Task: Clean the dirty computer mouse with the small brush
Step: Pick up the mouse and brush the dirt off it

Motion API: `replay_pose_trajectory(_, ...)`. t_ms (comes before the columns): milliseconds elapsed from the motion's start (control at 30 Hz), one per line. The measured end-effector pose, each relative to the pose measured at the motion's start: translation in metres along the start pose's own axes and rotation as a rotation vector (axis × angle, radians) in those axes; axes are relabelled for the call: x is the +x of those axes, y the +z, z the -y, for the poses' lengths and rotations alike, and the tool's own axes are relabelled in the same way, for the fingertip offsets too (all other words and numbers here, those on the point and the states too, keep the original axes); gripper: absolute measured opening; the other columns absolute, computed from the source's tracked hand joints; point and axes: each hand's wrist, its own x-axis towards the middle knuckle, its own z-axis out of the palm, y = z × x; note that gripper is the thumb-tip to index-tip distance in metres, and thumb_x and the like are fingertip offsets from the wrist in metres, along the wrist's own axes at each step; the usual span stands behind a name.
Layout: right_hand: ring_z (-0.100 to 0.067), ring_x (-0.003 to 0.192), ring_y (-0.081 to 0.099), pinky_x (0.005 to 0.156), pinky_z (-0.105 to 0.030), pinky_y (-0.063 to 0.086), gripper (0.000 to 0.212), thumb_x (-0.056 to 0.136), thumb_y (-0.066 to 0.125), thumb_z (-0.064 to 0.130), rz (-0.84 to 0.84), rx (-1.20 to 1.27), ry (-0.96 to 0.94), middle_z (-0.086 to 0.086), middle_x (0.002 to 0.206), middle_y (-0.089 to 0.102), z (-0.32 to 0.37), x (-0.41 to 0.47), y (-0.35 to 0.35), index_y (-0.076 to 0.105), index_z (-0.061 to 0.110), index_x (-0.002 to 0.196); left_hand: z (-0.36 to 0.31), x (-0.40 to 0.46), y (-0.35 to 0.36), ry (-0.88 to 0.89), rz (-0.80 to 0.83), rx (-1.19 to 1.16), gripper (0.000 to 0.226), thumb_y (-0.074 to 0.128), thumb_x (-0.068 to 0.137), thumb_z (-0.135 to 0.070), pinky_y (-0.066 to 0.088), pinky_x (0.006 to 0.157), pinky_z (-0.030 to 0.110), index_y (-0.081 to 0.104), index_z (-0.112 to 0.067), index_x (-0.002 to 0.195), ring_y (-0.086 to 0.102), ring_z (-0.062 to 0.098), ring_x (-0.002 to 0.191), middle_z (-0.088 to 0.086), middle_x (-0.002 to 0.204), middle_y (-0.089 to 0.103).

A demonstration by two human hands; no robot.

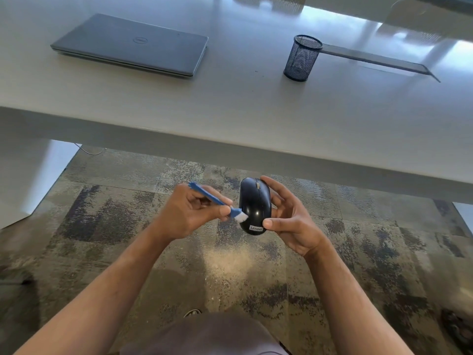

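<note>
Our right hand (289,219) grasps the black mouse (254,206) between thumb and fingers; our left hand (189,211) pinches the blue brush (217,201), white bristles touching the mouse's left side.

One view only, head-worn, wide-angle. Camera looked forward and steeply down from above the person's own lap. Both forearms entered from the bottom corners and converged just below frame centre, where the left hand (190,211) and right hand (289,216) met close to the lens. Carpeted floor (371,226) filled the lower half, seen nearly straight down. The bench (230,103) crossed the upper half, its near edge running on a slant, lower at right. Farther off along the bench sat a closed laptop (133,44) at upper left and a mesh pen cup (303,57) at upper right. Straight edges bowed toward the frame borders.
</note>
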Motion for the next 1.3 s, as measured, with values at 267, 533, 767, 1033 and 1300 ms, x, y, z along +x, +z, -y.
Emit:
replay_pose_trajectory(267,-0.033,0.112,0.067,0.089,-0.044,0.059,0.094,0.062,0.078,-0.011,0.037,0.007,-0.004,-0.020,0.144,0.053,0.000,0.000,0.000,0.045,0.012,0.147,0.006,0.024,0.007,-0.145,-0.345,0.042,0.015,0.074,0.081,-0.008,0.061,0.078,0.039,0.074,-0.017,0.092,0.074,0.019,0.076,-0.003,0.084,0.077)
replay_pose_trajectory(533,-0.031,0.108,0.069,0.089,-0.044,0.060,0.097,0.061,0.079,-0.011,0.050,0.024,0.007,-0.019,0.142,0.056,-0.002,0.000,-0.004,0.043,0.012,0.149,0.006,0.030,0.012,-0.133,-0.525,-0.047,0.011,0.072,0.085,-0.011,0.060,0.074,0.038,0.073,-0.009,0.095,0.074,0.024,0.073,0.002,0.082,0.077)
replay_pose_trajectory(767,-0.034,0.118,0.064,0.092,-0.043,0.058,0.096,0.060,0.078,-0.012,0.059,0.026,0.008,-0.019,0.146,0.052,0.000,0.006,-0.002,0.044,0.011,0.147,0.005,0.026,0.016,-0.106,-0.445,-0.043,0.008,0.070,0.085,-0.007,0.060,0.068,0.030,0.072,-0.013,0.090,0.074,0.022,0.070,0.004,0.078,0.076)
replay_pose_trajectory(1033,-0.030,0.109,0.069,0.088,-0.043,0.060,0.100,0.059,0.080,-0.012,0.044,-0.008,0.025,-0.023,0.146,0.051,-0.002,0.007,-0.006,0.041,0.009,0.149,0.011,0.009,0.020,-0.094,-0.391,-0.053,0.008,0.068,0.085,-0.003,0.061,0.070,0.038,0.072,-0.005,0.092,0.073,0.028,0.072,0.010,0.079,0.075)
replay_pose_trajectory(1300,-0.035,0.117,0.064,0.095,-0.049,0.057,0.099,0.059,0.079,-0.010,-0.034,0.005,-0.001,-0.019,0.146,0.053,0.001,0.007,-0.013,0.042,0.010,0.149,0.018,-0.009,0.016,-0.083,-0.113,0.028,0.013,0.068,0.084,-0.003,0.061,0.071,0.039,0.070,0.002,0.096,0.073,0.028,0.071,0.011,0.082,0.075)
